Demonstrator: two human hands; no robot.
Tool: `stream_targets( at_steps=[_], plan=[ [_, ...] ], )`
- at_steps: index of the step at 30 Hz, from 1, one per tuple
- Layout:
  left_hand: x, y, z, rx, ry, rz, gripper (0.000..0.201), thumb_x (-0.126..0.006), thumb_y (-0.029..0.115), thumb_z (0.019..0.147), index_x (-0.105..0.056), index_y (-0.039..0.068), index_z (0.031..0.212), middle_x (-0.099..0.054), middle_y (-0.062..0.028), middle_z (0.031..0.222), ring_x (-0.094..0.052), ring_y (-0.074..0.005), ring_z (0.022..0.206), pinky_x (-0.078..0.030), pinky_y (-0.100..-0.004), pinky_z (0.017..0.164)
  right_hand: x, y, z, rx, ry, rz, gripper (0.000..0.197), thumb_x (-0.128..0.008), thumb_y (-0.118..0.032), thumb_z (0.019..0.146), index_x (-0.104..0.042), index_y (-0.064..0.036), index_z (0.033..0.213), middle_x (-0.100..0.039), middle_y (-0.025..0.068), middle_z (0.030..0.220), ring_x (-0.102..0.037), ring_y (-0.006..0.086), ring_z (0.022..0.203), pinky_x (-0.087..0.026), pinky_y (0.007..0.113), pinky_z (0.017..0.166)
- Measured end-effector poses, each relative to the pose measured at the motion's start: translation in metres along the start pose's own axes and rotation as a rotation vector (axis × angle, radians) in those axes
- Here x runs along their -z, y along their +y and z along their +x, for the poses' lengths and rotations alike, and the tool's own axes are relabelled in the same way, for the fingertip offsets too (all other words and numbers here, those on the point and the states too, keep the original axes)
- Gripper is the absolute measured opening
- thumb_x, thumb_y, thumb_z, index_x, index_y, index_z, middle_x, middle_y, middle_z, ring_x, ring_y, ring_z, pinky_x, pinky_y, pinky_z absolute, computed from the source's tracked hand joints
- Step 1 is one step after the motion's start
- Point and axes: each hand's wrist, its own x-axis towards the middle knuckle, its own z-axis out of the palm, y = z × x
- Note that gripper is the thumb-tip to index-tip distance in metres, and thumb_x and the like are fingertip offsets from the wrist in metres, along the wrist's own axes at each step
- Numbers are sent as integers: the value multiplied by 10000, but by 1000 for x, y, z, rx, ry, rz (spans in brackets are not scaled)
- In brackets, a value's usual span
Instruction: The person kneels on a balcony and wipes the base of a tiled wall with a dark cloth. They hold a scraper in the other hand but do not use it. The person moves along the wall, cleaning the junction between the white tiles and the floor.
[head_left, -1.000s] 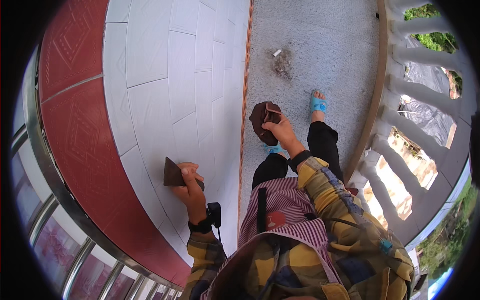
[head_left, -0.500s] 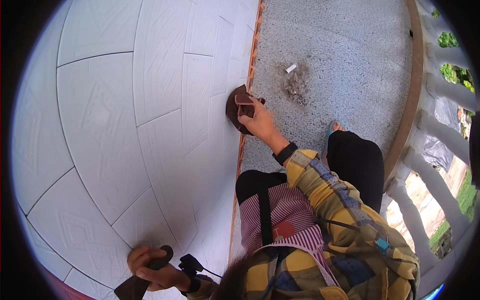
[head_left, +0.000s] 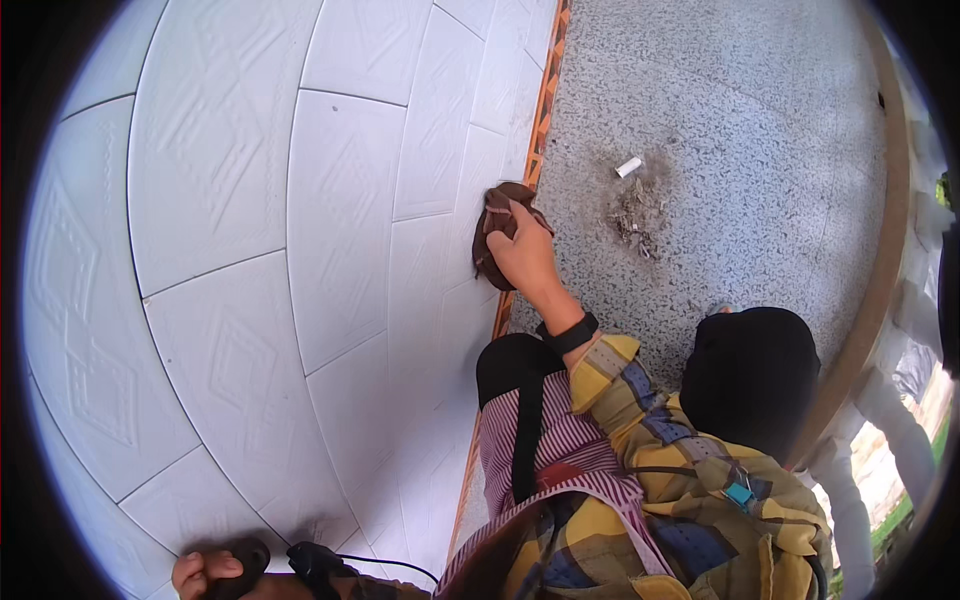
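Observation:
My right hand (head_left: pixel 526 258) is closed on a brown cloth (head_left: pixel 490 245). The bunched cloth is pressed to the white tiled wall (head_left: pixel 345 240), just above the patterned orange-brown trim (head_left: pixel 541 125). At the lower left, close to the wall, my left hand (head_left: pixel 195 578) is closed around a dark tool (head_left: pixel 247 566). That tool shows a rounded end with a small hole; the rest is cut off by the picture's lower edge.
On the speckled grey floor (head_left: pixel 760 150) lie a heap of dirt and debris (head_left: pixel 637 220) and a small white cylinder (head_left: pixel 628 167). At the right a brown ledge (head_left: pixel 880 260) runs along a white balustrade (head_left: pixel 893 420). A thin black cable (head_left: pixel 390 562) leaves my left wrist.
The view has shifted, and my left hand with the dark tool now sits lower, partly out of the picture. My right fingers have pressed down into the cloth, which stays at the wall's base.

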Motion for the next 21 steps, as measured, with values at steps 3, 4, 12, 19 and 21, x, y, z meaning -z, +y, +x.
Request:
stream_targets(
  at_steps=[3,4,12,19,21],
  plan=[
    [0,-1,1,35,-19,-55,470,-452,354,1039,-529,-38,790,-607,-219,742,-461,-171,415,-394,-228,341,9,-16,15,5,-5,99,479,-593,-134,779,-607,30,1229,-659,304,1076,-630,457,1023,-499,454,913],
    [-2,-2,1,-3,1,-26,470,-453,352,1038,-529,-40,791,-606,-220,740,-452,-170,404,-389,-228,337,13,-16,29,-149,-14,72,480,-593,-137,775,-610,23,1227,-659,306,1077,-629,455,1025,-500,454,910],
    [-7,8,1,84,2,-43,493,-478,377,1024,-488,-24,737,-595,-188,692,-432,-159,382,-367,-231,338,21,-43,50,-29,-39,115,493,-603,-157,770,-620,4,1236,-683,265,1062,-651,430,1017,-506,451,912],
    [2,15,3,290,28,72,454,-357,342,1072,-435,26,754,-451,-102,550,-515,-236,772,-448,-341,785,41,-51,117,-299,130,-38,486,-617,-205,774,-612,30,1199,-688,282,1031,-654,436,1003,-511,477,891],
    [3,15,4,295,1,68,452,-360,350,1072,-453,24,773,-438,-101,532,-516,-234,780,-450,-349,793,41,-46,116,-78,132,-27,521,-620,-210,767,-600,30,1230,-684,294,1022,-654,438,1000,-511,477,893]
  ],
)
